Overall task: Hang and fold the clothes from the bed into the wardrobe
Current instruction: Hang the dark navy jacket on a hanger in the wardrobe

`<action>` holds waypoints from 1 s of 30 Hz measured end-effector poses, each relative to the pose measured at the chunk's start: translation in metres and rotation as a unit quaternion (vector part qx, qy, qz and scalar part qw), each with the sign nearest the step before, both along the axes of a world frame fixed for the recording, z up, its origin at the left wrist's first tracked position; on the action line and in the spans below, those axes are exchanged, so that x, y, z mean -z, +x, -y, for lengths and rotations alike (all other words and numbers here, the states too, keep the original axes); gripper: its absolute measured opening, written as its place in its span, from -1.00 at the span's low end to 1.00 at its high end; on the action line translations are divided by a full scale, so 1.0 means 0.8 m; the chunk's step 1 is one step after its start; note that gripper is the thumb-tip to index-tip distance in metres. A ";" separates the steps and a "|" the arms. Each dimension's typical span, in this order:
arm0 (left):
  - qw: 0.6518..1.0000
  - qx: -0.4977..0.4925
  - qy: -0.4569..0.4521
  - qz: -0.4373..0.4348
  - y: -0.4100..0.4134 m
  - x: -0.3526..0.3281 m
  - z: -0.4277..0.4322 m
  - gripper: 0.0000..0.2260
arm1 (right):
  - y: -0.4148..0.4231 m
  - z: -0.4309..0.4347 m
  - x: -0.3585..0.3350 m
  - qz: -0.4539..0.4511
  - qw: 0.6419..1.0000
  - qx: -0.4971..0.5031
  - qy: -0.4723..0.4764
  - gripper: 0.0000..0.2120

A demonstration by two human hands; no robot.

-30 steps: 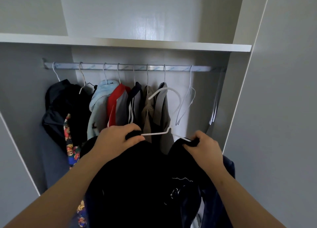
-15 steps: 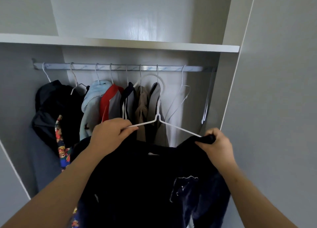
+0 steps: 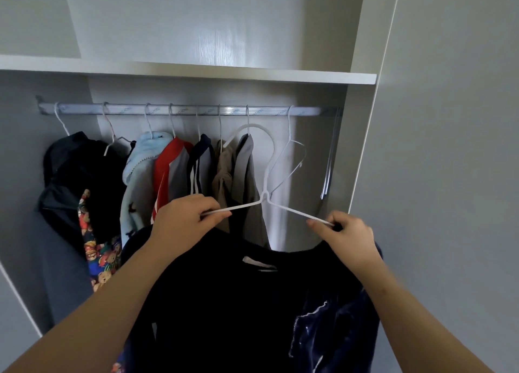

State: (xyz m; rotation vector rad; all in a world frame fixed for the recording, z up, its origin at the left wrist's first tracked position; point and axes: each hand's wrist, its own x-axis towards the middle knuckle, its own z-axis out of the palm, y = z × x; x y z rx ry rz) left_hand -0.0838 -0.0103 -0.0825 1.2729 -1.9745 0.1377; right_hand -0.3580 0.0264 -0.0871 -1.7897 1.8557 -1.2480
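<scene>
Rail (image 3: 266, 111) gap btwn grey top (image 3: 247, 176), empty hanger (image 3: 289, 125).

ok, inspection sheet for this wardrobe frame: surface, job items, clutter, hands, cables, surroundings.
surface: hanging rail under a white shelf.
job's things: white wire hanger, hook just below the rail, not on it; dark garment hangs beneath it.
clutter: black jacket, light blue fleece, red-and-grey top and more on the rail; one empty hanger.
grippers: left hand pinches the hanger's left arm, right hand its right arm.
cables: nothing seen.
surroundings: grey wardrobe panel at right.
</scene>
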 end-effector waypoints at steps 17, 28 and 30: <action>0.974 0.056 0.140 -0.170 -0.049 0.008 -0.012 -0.74 | 0.018 -0.011 -0.021 -0.127 0.990 -0.065 -0.003 -0.55; 0.969 0.104 0.197 -0.106 -0.104 0.032 -0.007 -0.86 | -0.054 -0.037 -0.008 0.128 0.953 -0.074 0.266 -0.62; 0.964 0.073 0.211 -0.147 -0.114 0.039 -0.005 -0.87 | -0.071 -0.044 -0.008 0.163 0.940 -0.069 0.292 -0.65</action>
